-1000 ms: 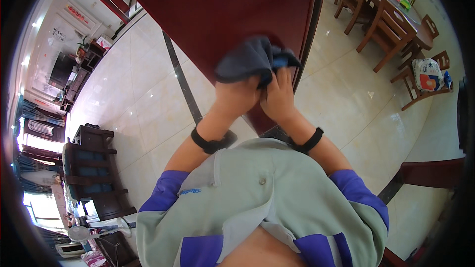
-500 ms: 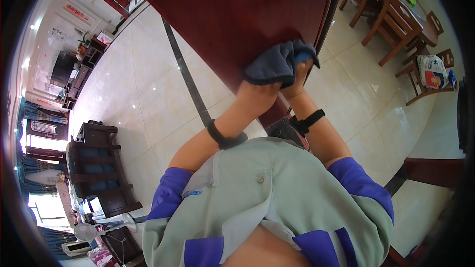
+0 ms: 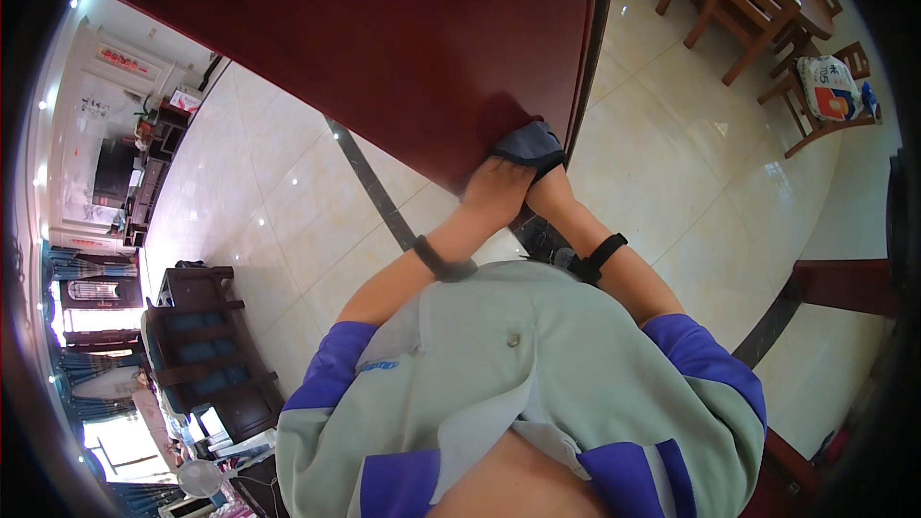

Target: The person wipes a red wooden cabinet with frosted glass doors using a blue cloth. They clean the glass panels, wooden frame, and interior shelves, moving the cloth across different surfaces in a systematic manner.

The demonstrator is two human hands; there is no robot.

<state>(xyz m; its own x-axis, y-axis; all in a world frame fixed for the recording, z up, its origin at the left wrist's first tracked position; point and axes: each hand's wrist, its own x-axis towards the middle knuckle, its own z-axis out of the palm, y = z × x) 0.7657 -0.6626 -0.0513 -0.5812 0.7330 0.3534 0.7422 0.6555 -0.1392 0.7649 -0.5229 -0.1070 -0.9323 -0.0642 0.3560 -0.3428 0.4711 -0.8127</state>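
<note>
A dark grey-blue cloth (image 3: 530, 142) is bunched against the lower part of a dark red, glossy door (image 3: 384, 38), near its right-hand edge. My left hand (image 3: 499, 184) holds the cloth from the left, its fingers partly tucked into the fabric. Close beside it, my right hand (image 3: 549, 188) grips the cloth's lower right side; most of those fingers are hidden by the cloth and the other hand. The two hands nearly touch. Black straps circle both forearms.
Pale tiled floor (image 3: 672, 153) with dark border strips lies on both sides of the door. Wooden chairs (image 3: 739, 10) surround a table at the upper right; a white bag (image 3: 827, 88) rests on one chair. A dark wooden bench (image 3: 206, 350) stands left, with a fan (image 3: 200, 478) below it.
Both hands and the cloth have shifted left and down in view, drawing closer together. The cloth is more bunched. The door now covers more of the view's upper left.
</note>
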